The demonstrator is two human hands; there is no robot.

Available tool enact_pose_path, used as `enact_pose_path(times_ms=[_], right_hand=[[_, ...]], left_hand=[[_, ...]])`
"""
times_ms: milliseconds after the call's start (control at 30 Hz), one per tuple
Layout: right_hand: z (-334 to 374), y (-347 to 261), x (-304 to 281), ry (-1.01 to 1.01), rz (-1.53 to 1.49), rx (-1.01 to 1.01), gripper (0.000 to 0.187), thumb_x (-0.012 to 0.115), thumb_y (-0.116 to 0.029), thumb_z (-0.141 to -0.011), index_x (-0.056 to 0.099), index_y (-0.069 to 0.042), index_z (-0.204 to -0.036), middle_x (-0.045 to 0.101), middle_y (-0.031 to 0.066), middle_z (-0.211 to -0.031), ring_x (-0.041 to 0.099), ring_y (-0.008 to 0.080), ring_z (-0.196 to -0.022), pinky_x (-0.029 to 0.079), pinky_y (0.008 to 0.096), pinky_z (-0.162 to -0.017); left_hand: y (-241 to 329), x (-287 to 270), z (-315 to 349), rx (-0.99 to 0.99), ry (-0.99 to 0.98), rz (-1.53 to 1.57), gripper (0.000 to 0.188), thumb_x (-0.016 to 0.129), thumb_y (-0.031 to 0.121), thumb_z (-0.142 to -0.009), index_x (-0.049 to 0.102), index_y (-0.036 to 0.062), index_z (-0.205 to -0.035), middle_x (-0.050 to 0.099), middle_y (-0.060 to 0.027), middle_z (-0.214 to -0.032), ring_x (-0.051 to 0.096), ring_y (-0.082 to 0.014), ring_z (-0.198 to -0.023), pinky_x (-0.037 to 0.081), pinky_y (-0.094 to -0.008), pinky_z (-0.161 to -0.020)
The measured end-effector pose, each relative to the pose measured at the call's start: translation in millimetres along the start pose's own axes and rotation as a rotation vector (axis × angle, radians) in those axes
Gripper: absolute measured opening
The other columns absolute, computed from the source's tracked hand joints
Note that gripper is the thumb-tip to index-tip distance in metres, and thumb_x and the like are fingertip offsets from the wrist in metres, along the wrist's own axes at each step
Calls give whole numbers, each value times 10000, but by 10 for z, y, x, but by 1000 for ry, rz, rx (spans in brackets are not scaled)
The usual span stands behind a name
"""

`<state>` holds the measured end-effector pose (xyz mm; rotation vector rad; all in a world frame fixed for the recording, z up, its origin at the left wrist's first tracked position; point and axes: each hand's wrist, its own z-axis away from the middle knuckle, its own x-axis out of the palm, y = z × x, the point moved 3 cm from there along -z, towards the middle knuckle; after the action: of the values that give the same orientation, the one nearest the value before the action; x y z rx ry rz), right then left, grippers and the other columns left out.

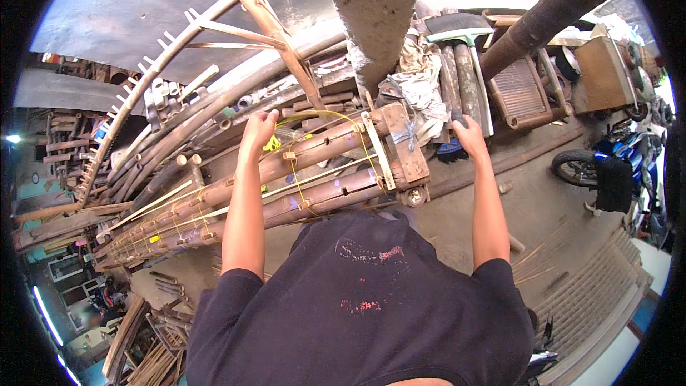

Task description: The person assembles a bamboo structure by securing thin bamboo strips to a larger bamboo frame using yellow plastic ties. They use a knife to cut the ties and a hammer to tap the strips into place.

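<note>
A long bamboo frame (325, 149) of two thick poles with wooden pegs lies slanting in front of me. Yellow string (296, 179) wraps across it in several places. Above the poles, my left hand (261, 129) is closed on the yellow string, whose loose loop arcs to the right over the frame; a small yellow bundle shows beside the fingers. A wooden end block (406, 144) with a grey-blue tie closes off the frame's right end. Beyond that end, my right hand (468, 136) is closed near a dark, handle-like piece; what it grips is not clear.
A curved pegged rack (153, 68) rises at the far left over stacked bamboo poles (168, 129). A concrete pillar (371, 21) stands ahead. Crumpled pale cloth (421, 89) and a bamboo chair (522, 89) sit behind my right hand. Motorcycles (607, 171) are parked at right.
</note>
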<state>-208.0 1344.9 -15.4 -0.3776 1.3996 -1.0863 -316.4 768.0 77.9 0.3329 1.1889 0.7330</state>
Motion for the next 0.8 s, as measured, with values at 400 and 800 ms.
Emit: enact_pose_path(times_ms=[400,800], right_hand=[[1280,-1432,-722,-325,445,-214,389,720,-283,-812,549,-71,-1091,665,190,-831,655,409,-784,500,485,-714],[678,-1787,-859,-483,902,-673,431,804,-357,-716,630,-126,-1035,696,164,-764,697,383,-772,538,503,-686]], left_hand=[[1079,1050,668,391,-189,181,368,587,300,-977,654,15,-1199,710,-199,-1102,696,-305,-1017,528,-399,-903],[1197,1500,599,193,-149,219,336,532,300,-991,622,-12,-1077,693,-208,-1013,671,-300,-962,497,-418,-877]])
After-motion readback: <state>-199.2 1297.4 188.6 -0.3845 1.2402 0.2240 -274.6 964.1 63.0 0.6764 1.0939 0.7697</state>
